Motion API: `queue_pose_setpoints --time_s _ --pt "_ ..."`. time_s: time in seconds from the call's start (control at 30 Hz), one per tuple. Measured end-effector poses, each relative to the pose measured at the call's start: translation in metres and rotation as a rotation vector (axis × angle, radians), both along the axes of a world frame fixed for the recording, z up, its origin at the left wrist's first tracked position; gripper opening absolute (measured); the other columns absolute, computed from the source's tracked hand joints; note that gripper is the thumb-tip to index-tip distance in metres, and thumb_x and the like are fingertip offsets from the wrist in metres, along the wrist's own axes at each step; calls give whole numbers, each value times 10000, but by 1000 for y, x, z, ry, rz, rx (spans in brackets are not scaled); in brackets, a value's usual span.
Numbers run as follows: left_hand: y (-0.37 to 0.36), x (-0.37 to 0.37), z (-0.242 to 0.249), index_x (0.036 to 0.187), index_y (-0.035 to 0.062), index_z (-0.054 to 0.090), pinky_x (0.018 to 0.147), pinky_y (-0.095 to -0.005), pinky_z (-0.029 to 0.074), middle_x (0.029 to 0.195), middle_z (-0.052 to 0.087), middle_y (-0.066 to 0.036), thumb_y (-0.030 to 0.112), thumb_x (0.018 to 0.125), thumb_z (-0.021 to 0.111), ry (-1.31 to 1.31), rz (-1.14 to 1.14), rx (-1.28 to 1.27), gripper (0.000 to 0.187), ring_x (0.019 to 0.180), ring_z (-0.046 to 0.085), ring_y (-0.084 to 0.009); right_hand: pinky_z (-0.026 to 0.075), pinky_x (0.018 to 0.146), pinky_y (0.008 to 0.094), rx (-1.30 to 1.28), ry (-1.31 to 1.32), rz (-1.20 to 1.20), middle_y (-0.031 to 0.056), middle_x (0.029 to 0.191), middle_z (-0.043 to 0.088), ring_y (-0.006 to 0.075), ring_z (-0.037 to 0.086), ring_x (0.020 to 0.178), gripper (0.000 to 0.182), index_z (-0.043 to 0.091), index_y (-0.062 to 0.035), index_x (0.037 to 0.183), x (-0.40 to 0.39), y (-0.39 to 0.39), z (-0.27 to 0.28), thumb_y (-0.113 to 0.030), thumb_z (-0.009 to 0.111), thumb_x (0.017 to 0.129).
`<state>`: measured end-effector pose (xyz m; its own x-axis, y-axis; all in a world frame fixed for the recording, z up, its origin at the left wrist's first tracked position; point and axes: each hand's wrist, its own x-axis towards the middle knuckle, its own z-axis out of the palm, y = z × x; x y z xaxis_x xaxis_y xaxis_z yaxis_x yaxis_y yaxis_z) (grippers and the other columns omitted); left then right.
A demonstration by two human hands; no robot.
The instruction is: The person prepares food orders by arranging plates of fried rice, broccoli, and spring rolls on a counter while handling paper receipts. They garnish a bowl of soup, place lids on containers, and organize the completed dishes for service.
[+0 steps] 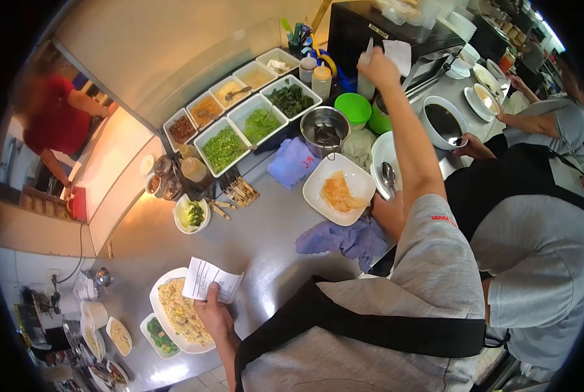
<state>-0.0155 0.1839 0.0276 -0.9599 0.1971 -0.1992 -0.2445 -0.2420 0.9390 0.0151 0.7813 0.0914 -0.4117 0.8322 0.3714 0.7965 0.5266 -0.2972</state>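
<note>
At the lower left of the frame, the left hand (215, 317) pinches a paper ticket (211, 279), fingers closed on its lower edge — the slip lies directly above the hand, over the rim of a plate of fried rice (174, 312). Its print is too small to read. At the upper middle, the right hand (377, 67) is closed around a squeeze bottle (366, 80), arm stretched away over the steel counter (266, 235). The purple cloth (293, 161) shows faint letters — unreadable.

White printed paper slip (211, 281): held flat, slightly tilted, above the plate of rice. White squeeze bottle (366, 77): held upright, raised near the green containers.
</note>
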Motion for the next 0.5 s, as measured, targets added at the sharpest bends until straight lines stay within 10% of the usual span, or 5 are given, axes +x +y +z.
queue_pose_setpoints --time_s 0.13,0.2,0.23,0.3,0.5 --pt "11 1 9 1142 -45 528 875 -294 429 1091 602 -121 -38 805 575 17 -8 -87 341 965 581 -190 507 735 420 312 163 281 214 923 642 336 641 847 546 523 -41 1101 3 -38 70 -379 697 710" --pt "16 0 7 1148 -42 526 876 -291 424 1105 597 -122 -50 801 568 34 -5 -81 349 977 576 -190 456 818 307 106 388 549 125 936 644 203 605 887 307 598 -11 1055 16 -132 119 -217 582 828" --pt "18 0 8 1144 -41 529 872 -289 426 1100 599 -119 -51 802 569 48 -14 -74 344 972 577 -185 467 836 345 -397 429 571 155 988 643 268 617 903 357 584 -42 1099 12 -147 129 -223 613 793" --pt "26 1 8 1137 -39 536 864 -284 429 1091 605 -114 -53 804 570 80 -41 -49 335 962 579 -174 504 631 257 -400 251 861 67 890 634 135 609 725 553 516 -89 1201 -7 -152 91 -274 727 725" --pt "35 6 16 1108 -25 561 855 -268 431 1054 626 -100 -34 816 586 92 -114 -86 293 946 580 -150 489 750 392 -241 161 1202 192 960 615 350 612 855 489 506 -61 1098 -68 -209 -21 -295 709 719"
